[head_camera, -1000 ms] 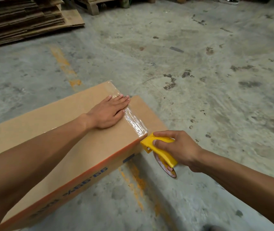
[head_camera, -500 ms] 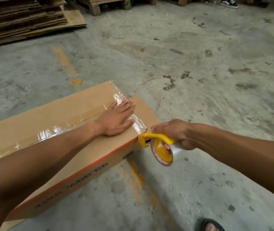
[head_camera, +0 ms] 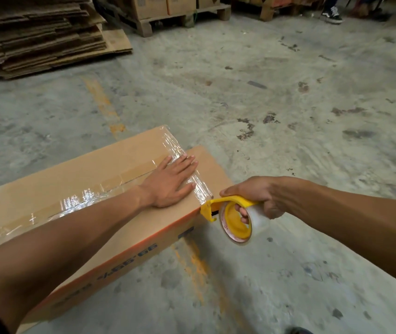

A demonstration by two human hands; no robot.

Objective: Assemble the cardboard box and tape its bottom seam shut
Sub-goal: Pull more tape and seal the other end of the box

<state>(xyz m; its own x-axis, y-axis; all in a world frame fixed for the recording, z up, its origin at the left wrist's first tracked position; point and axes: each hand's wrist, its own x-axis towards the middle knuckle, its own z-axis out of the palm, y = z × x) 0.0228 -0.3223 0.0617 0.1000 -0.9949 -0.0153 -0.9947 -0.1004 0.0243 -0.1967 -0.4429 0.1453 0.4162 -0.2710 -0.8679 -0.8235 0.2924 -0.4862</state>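
Pressing hand: left hand [head_camera: 171,180] flat, palm down, fingers spread a little, on top face of cardboard box [head_camera: 71,189], fingertips on the clear tape strip [head_camera: 187,169] running across the box's far end
Gripping hand: right hand [head_camera: 257,196] curled tight around yellow tape dispenser [head_camera: 230,213], thumb along the top of the handle, fingers through the roll core
Dispenser position: cutter end touching the box's near top edge at the right corner, where the cross strip ends; clear tape roll [head_camera: 236,225] hangs beside the box's side face, off the floor
Box: lies on concrete floor [head_camera: 288,116], bottom-left to centre of view, flaps closed; side face has orange band and upside-down print, mostly unreadable
Tape on box: 2 strips seen, one lengthwise along the centre seam [head_camera: 76,201], one crosswise at far end, both wrinkled and shiny
Floor: grey, stained, worn orange painted line [head_camera: 100,97] partly under the box
Room: stack of flattened cardboard [head_camera: 35,37] top left; wooden pallet [head_camera: 180,18] with cartons at top; one black sneaker [head_camera: 331,14] top right
Counts: 2 hands, 1 box, 1 dispenser, 1 roll
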